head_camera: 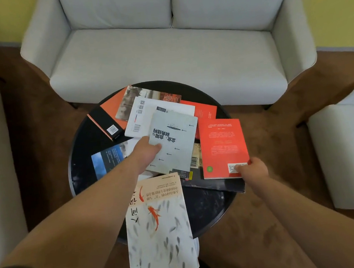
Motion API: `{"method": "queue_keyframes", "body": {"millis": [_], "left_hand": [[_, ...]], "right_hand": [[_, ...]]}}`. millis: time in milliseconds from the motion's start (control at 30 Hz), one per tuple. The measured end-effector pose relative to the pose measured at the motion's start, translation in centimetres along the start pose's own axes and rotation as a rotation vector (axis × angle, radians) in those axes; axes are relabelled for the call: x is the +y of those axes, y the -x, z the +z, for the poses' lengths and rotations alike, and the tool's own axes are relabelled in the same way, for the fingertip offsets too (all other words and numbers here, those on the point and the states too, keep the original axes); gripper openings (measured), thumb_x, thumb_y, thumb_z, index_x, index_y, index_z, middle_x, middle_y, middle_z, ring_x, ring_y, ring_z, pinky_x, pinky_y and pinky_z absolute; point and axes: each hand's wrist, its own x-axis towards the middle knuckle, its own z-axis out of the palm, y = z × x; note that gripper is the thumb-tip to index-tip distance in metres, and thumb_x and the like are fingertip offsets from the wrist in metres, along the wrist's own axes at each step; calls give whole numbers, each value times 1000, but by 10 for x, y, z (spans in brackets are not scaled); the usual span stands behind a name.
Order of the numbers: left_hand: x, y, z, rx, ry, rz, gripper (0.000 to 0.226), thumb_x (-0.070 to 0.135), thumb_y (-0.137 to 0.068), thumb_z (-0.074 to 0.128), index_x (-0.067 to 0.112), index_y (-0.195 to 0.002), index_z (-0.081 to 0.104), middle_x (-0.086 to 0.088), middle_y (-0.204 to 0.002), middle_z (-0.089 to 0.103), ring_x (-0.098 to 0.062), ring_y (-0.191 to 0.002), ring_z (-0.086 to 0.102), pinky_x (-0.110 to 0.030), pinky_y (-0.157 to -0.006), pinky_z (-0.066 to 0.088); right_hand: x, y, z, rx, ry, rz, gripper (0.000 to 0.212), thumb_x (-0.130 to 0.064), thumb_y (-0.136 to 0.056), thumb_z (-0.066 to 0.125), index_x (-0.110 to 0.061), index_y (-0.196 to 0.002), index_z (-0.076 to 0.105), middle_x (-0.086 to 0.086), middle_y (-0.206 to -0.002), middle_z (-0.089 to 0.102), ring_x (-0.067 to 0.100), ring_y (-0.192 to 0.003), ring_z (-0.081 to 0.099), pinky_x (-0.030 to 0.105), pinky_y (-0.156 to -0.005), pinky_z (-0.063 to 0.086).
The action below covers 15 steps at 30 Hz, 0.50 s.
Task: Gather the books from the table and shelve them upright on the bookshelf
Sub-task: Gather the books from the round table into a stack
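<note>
Left hand [146,151] gripping grey book [173,141], thumb on cover; right hand [253,169], beside it, pinching red book [223,147] corner, over tabletop [207,207].

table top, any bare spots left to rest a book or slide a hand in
Bare black table shows left of the blue book, and at the near right between the fish-cover book and the rim. The middle is crowded with overlapping books, with both hands there.

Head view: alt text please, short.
A person's left hand grips a pale grey book and the right hand a red book, among books scattered on a round black table before a grey sofa.
</note>
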Motion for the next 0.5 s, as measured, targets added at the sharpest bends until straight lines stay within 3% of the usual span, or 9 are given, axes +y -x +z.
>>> {"method": "queue_keyframes", "body": {"millis": [67, 167, 333, 400, 500], "left_hand": [[5, 7, -2, 18, -28, 72, 28, 17, -100, 52, 11, -127, 51, -6, -116, 63, -24, -96, 62, -30, -70, 50], [20, 22, -2, 64, 14, 168, 16, 17, -101, 49, 16, -117, 52, 0, -105, 61, -10, -78, 58, -23, -53, 43], [45, 63, -19, 108, 177, 294, 21, 16, -102, 51, 19, -121, 55, 3, -118, 66, -18, -104, 66, -28, -70, 56], [51, 86, -31, 123, 197, 336, 23, 16, -101, 52, 21, -123, 57, 4, -121, 68, -17, -106, 68, -32, -77, 58], [50, 126, -49, 174, 207, 362, 21, 18, -101, 52, 27, -119, 59, 10, -114, 70, -11, -99, 70, -30, -72, 58]], "right_hand": [[-4, 6, -5, -4, -57, -15, 36, -9, -89, 67, -5, -123, 56, 12, -113, 64, 27, -94, 61, 37, -80, 50], [-12, 18, -12, -78, -207, -15, 32, -10, -95, 64, -10, -122, 48, 11, -120, 63, 28, -102, 65, 45, -85, 57], [-31, 52, -29, -174, -404, -35, 33, -18, -102, 58, -16, -133, 45, 3, -111, 67, 25, -102, 70, 40, -78, 62], [-30, 68, -40, -191, -426, -70, 32, -18, -103, 56, -15, -133, 46, 4, -109, 68, 23, -98, 70, 34, -69, 59], [-21, 87, -53, -219, -424, -106, 34, -18, -104, 55, -12, -136, 45, 7, -107, 69, 23, -93, 71, 33, -65, 58]]}}
